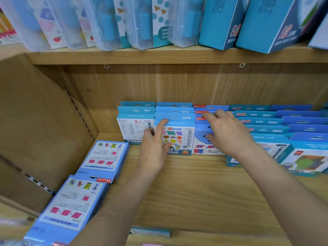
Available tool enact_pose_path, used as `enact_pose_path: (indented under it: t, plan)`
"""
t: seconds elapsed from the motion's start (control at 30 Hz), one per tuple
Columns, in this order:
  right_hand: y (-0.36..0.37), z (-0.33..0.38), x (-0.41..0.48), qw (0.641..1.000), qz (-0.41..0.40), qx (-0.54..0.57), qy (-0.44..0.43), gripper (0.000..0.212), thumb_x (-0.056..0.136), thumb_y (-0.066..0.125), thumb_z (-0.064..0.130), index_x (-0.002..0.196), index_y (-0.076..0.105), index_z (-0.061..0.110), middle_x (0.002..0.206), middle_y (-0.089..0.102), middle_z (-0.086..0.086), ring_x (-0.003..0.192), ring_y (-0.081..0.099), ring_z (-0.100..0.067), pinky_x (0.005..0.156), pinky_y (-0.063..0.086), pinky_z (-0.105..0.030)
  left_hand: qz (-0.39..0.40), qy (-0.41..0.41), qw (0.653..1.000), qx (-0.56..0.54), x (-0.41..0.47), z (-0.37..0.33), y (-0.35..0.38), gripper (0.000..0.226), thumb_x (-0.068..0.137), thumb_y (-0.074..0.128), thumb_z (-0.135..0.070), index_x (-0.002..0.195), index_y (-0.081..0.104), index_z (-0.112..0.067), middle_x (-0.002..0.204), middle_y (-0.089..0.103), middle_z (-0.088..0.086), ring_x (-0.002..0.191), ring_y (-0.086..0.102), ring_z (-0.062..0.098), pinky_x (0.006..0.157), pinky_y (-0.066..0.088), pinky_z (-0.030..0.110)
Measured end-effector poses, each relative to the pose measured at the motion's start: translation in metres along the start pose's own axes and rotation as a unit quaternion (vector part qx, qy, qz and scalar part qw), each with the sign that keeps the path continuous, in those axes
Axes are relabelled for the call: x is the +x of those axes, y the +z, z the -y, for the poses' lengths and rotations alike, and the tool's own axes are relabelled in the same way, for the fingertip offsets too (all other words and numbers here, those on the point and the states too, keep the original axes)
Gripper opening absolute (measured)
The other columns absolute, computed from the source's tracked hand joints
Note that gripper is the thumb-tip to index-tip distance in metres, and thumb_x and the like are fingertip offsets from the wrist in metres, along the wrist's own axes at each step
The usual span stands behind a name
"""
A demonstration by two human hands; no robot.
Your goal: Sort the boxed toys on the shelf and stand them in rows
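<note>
Hands work at the back of a light wooden shelf board, where blue hang-tab toy boxes stand upright in rows running front to back. The left hand holds the front box of the second row from the left, a blue-and-white box printed with coloured shapes. Its index finger reaches up to the top left corner, its thumb lies on the printed face, and its other fingers curl at the box's left edge, against the neighbouring white box with line drawings. The right hand lies palm down over the next row, the red-labelled blue boxes. Its fingers are spread and nearly straight across their top flaps, its thumb hangs before the foremost box's face, and it clasps nothing. Just right of that hand stand a row of blue boxes with red lettering and a row of darker blue boxes, with larger teal-edged boxes at their front. Two flat light-blue boxes with pink squares lie face up at the left of the board, end to end and touching — neither stands in a row. On the upper shelf lean translucent plastic cases and tall blue cartons.
</note>
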State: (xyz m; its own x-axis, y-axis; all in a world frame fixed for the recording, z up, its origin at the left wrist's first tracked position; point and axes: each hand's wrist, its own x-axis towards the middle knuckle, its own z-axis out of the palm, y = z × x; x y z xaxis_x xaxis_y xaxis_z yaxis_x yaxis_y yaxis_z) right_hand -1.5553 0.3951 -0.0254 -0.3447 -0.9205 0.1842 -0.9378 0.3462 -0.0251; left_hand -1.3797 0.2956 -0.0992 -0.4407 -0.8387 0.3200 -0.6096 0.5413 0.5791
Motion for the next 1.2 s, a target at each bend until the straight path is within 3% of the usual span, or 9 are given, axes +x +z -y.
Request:
enact_pose_path:
  t: [0.23,0.33,0.5,0.6,0.73,0.87,0.97,1.13,1.2]
  plan:
    - [0.008,0.034,-0.022,0.970,-0.196,0.130,-0.057,0.048,0.078,0.068,0.012,0.124,0.056,0.012,0.122,0.056,-0.012,0.109,0.052,-0.036,0.083,0.046,-0.047,0.020,0.038,0.997,0.067,-0.010,0.000,-0.030,0.074,0.085,0.067,-0.024,0.140,0.021,-0.041,0.115,0.048,0.009,0.104,0.050,0.028,0.083,0.049,0.043]
    - [0.014,0.054,-0.034,0.937,-0.186,0.288,-0.060,0.036,0.084,0.065,0.011,0.119,0.060,0.014,0.114,0.061,-0.004,0.106,0.056,-0.023,0.090,0.044,-0.035,0.006,0.043,0.995,0.095,-0.032,0.018,-0.070,0.045,0.086,0.063,-0.024,0.128,0.049,-0.029,0.120,0.054,0.003,0.106,0.055,0.025,0.078,0.050,0.038]
    - [0.027,0.101,-0.058,0.874,-0.091,0.475,-0.037,0.030,0.083,0.065,0.006,0.101,0.063,0.031,0.097,0.063,0.015,0.089,0.059,0.000,0.072,0.048,-0.012,0.020,0.049,0.995,0.086,-0.095,0.062,-0.140,0.007,0.081,0.063,-0.028,0.086,0.067,-0.029,0.084,0.069,-0.012,0.078,0.063,0.005,0.073,0.048,0.027]
    - [0.042,0.131,-0.072,0.876,-0.034,0.471,-0.093,0.036,0.081,0.067,0.005,0.099,0.062,0.035,0.098,0.062,0.018,0.091,0.058,-0.001,0.071,0.050,-0.017,0.163,0.036,0.984,0.055,-0.137,0.084,-0.173,0.044,0.068,0.063,-0.053,0.110,0.063,-0.038,0.112,0.061,-0.025,0.102,0.052,-0.011,0.089,0.041,0.014]
    - [0.058,0.169,-0.082,0.892,0.015,0.424,-0.158,0.031,0.081,0.068,0.010,0.106,0.066,0.027,0.105,0.062,0.015,0.095,0.056,-0.002,0.084,0.049,-0.026,0.322,0.028,0.924,0.204,-0.182,0.135,-0.187,0.110,0.055,0.061,-0.068,0.146,0.003,-0.046,0.151,-0.005,-0.030,0.141,-0.006,-0.005,0.114,0.005,0.019]
    - [0.060,0.193,-0.086,0.899,0.055,0.398,-0.173,0.034,0.084,0.064,0.016,0.114,0.062,0.032,0.116,0.059,0.016,0.108,0.054,-0.004,0.094,0.046,-0.028,0.207,0.117,0.947,0.218,-0.188,0.157,-0.184,0.070,0.066,0.077,-0.030,0.131,0.050,-0.029,0.138,0.052,-0.005,0.123,0.055,0.017,0.087,0.055,0.036]
    - [0.058,0.202,-0.094,0.903,0.094,0.366,-0.204,0.046,0.084,0.064,0.024,0.127,0.051,0.036,0.131,0.050,0.018,0.123,0.044,-0.003,0.105,0.037,-0.028,0.141,0.189,0.951,0.201,-0.184,0.158,-0.191,0.040,0.080,0.052,-0.026,0.117,0.066,-0.023,0.122,0.065,-0.006,0.112,0.063,0.015,0.086,0.054,0.029]
    - [0.047,0.225,-0.115,0.895,0.132,0.322,-0.279,0.082,0.075,0.070,0.046,0.141,0.022,0.049,0.144,0.016,0.034,0.134,0.008,0.015,0.112,0.015,-0.019,0.047,0.250,0.959,0.125,-0.164,0.128,-0.222,0.029,0.081,0.051,-0.017,0.105,0.062,-0.029,0.095,0.071,-0.012,0.087,0.062,0.002,0.075,0.046,0.015]
    - [0.039,0.235,-0.121,0.876,0.089,0.406,-0.246,0.062,0.076,0.072,0.040,0.129,0.040,0.045,0.132,0.042,0.034,0.126,0.035,0.012,0.104,0.034,-0.025,0.000,0.197,0.979,0.047,-0.153,0.109,-0.228,0.020,0.084,0.052,-0.030,0.102,0.060,-0.032,0.082,0.066,-0.020,0.072,0.057,-0.006,0.066,0.040,0.005]
